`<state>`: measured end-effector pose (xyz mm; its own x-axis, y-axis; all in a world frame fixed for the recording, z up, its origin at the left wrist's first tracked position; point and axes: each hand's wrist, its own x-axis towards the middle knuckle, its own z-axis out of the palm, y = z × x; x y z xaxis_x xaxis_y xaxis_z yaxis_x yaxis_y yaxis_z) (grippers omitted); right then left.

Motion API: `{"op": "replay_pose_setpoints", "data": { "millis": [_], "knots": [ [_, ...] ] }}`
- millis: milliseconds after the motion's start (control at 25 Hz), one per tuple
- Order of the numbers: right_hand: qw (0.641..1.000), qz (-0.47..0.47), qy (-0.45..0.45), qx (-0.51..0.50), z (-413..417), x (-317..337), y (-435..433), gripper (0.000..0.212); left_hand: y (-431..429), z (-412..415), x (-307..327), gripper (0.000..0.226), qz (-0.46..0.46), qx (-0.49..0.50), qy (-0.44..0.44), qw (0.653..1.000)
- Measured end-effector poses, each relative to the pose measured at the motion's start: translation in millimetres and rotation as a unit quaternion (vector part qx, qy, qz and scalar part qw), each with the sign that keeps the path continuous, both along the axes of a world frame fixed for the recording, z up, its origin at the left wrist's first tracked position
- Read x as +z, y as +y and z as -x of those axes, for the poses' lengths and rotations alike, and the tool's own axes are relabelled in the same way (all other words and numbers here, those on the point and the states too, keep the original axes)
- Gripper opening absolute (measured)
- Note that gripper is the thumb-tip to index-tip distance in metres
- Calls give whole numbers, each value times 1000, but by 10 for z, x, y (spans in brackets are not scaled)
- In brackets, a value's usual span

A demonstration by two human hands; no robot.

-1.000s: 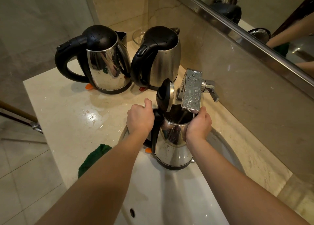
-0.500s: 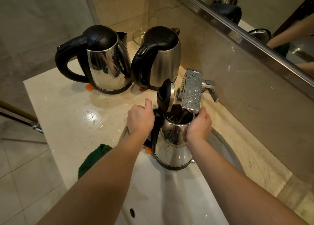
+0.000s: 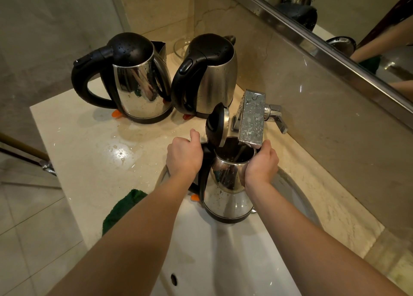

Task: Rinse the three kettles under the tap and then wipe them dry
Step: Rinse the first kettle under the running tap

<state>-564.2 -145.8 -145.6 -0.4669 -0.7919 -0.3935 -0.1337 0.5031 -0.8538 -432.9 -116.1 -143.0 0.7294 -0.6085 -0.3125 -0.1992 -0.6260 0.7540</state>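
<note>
One kettle (image 3: 225,197), lid (image 3: 218,123) up, is held over the white sink (image 3: 223,262) with its mouth right under the tap (image 3: 251,119) so water can fall in, left hand (image 3: 184,156) curled round the black handle (image 3: 202,179), right hand (image 3: 260,163) wrapped round its shiny side, the wall (image 3: 312,117) close behind and open room in front.

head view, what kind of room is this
Most likely a bathroom, maybe a hotel's: a white basin set in a marble counter, a chrome tap at its back, and a wall mirror above.
</note>
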Motion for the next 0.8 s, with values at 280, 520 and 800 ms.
{"op": "replay_pose_setpoints", "data": {
  "millis": [280, 520, 800],
  "knots": [
    [1000, 2, 1, 3, 5, 7, 1, 41, 0, 3, -11, 55, 2, 3, 2, 1000],
    [1000, 6, -3, 1, 4, 1, 9, 40, -7, 8, -9, 55, 3, 0, 2, 1000],
    [1000, 4, -1, 5, 8, 3, 6, 39, -1, 4, -5, 55, 0, 3, 0, 1000]
  ]
}}
